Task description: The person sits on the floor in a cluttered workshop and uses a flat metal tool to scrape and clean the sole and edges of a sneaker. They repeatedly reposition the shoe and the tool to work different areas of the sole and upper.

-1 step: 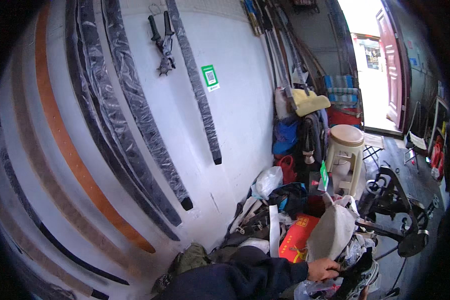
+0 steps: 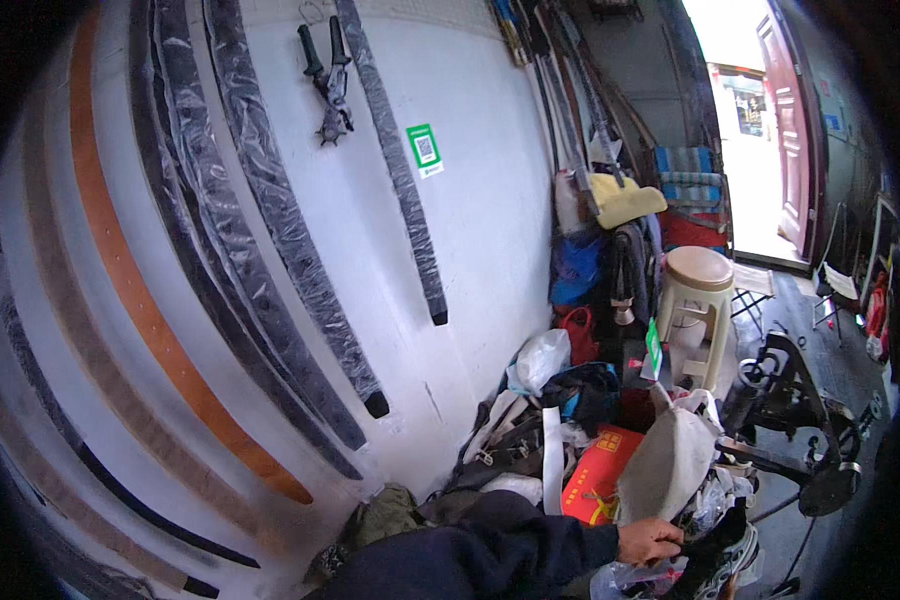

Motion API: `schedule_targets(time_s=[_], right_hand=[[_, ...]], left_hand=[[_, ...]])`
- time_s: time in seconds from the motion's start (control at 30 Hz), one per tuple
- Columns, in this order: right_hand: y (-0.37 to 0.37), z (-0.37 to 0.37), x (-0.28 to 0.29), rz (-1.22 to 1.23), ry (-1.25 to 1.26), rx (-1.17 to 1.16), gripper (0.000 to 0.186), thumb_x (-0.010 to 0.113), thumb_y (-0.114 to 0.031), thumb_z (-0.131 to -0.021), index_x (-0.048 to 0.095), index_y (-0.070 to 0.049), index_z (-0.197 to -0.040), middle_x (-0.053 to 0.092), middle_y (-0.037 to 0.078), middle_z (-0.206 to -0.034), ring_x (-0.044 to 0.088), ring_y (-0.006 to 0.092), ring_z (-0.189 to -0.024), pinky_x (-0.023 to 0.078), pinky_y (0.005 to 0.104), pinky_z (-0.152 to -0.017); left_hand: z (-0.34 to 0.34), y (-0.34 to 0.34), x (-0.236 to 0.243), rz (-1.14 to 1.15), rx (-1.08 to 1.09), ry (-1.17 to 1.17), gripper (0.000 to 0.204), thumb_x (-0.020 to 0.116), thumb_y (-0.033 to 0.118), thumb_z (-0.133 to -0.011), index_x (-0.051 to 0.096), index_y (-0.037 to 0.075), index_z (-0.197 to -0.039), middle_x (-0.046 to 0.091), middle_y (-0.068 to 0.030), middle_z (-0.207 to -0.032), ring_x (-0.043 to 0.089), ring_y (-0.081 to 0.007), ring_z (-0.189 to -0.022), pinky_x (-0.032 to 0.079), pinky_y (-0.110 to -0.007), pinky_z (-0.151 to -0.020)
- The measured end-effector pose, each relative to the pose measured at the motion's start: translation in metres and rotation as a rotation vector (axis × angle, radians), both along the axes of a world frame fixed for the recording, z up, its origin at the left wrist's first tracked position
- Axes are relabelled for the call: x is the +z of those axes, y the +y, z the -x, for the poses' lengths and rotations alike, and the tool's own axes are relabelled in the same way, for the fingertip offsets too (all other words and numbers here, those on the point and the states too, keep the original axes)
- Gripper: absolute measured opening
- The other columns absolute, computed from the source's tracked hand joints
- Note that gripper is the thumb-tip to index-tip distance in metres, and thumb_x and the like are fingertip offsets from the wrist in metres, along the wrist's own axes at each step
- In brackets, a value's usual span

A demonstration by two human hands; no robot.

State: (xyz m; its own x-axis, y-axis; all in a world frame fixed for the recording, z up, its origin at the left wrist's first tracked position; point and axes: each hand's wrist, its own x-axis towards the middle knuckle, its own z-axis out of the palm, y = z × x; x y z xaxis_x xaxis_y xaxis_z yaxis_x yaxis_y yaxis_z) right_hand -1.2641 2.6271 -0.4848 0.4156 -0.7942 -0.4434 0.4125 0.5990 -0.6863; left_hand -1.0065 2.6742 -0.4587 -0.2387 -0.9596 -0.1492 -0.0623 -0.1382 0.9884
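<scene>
Hand (image 2: 648,541) in a dark sleeve, at the lower right of the frame, is curling its grip closed around the bottom edge of a beige fabric piece (image 2: 667,460), which is rising above a red box (image 2: 598,475) amid piled clutter.

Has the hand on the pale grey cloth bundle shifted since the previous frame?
No. The hand lies in the same spot below the pale grey bundle, level with the red box, as before. Which hand it is cannot be told.
</scene>
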Motion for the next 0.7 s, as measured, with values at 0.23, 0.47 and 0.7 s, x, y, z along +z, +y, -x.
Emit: schedule_targets(time_s=[0.23, 0.47, 0.7], right_hand=[[-0.011, 0.031, -0.082, 0.232, 0.025, 0.036, 0.055, 0.048, -0.038, -0.100, 0.049, -0.002, -0.140, 0.059, 0.019, -0.131, 0.058, 0.0317, -0.118, 0.047, 0.0445, -0.102], [-0.006, 0.023, -0.069, -0.007, 0.034, -0.208, 0.043, 0.059, -0.031, -0.095, 0.060, -0.003, -0.126, 0.065, 0.010, -0.118, 0.062, 0.0225, -0.107, 0.049, 0.0352, -0.096], [-0.011, -0.007, -0.011, -0.135, -0.166, -0.039, 0.052, 0.043, -0.035, -0.096, 0.052, -0.005, -0.137, 0.066, 0.012, -0.122, 0.067, 0.0267, -0.103, 0.054, 0.0407, -0.091]], left_hand=[[-0.010, -0.001, -0.022, -0.057, -0.157, 0.457, 0.030, 0.052, 0.020, -0.095, 0.058, 0.007, -0.122, 0.066, -0.0018, -0.075, 0.054, -0.0057, -0.052, 0.042, -0.020, -0.046], [-0.018, -0.003, -0.008, -0.338, -0.051, 0.435, 0.050, 0.049, 0.017, -0.096, 0.043, 0.008, -0.145, 0.065, -0.0080, -0.098, 0.059, -0.0111, -0.072, 0.050, -0.024, -0.059], [-0.014, -0.010, 0.013, -0.349, -0.044, 0.598, 0.071, 0.045, 0.005, -0.086, 0.026, 0.011, -0.154, 0.065, -0.0170, -0.116, 0.067, -0.0227, -0.090, 0.055, -0.033, -0.069]])
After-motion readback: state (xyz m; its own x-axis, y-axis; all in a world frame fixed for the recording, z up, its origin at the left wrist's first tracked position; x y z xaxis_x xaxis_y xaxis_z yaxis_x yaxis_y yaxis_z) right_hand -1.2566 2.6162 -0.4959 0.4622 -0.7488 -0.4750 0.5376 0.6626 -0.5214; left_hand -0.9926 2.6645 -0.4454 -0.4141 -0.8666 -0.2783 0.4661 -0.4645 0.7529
